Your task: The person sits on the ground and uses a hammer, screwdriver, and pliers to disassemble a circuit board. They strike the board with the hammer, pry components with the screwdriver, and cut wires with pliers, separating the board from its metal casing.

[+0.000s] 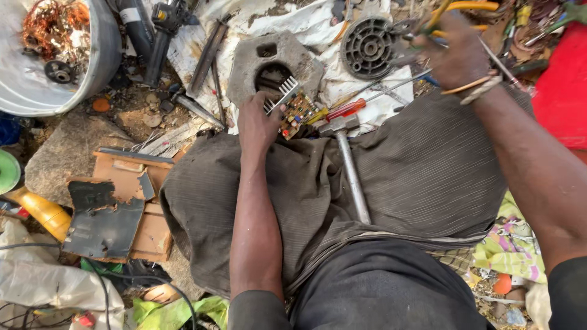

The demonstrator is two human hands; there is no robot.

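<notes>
A small circuit board with a finned metal heat sink on its upper edge is sitting at the front of the person's lap, on the dark striped cloth draped over their knees. The left hand is closing its grip around the board's left side, fingers curled over the heat sink. Just right of the board, a red-handled screwdriver is lying on a white sheet, and a metal hammer is resting with its head beside the board and its shaft running down the cloth. Behind the board a grey block with holes is sitting on the sheet, with a round black slotted disc to its right. The right hand is reaching well apart, its grip closing on yellow-handled pliers among scattered tools. A metal basin holding copper wire is standing far left.
</notes>
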